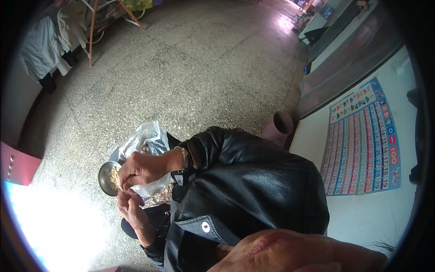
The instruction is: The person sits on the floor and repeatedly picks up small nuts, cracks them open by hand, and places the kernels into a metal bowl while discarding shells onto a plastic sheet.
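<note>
My right hand (137, 170) is bent over the near edge of a round metal bowl (104, 178), its thumb and fingertips drawn together. Just below it in the picture, my left hand (131, 205) has its fingers curled, their tips close to those of the right. Any small thing between the fingertips is too small to make out. Small pale yellowish pieces (112, 176) lie in the bowl, partly behind the right hand. A clear plastic bag (148, 134) spreads on my lap under the right hand and wrist. Reddish-brown and pale scraps (160, 198) lie in or under its folds.
A speckled stone-like floor (190, 71) surrounds me. Beside the wall stands a pinkish bin (277, 125). A number chart (363, 142) hangs on that wall. Clothes (42, 47) hang from a rack at the upper left, and a red piece of furniture (20, 165) stands at the left edge.
</note>
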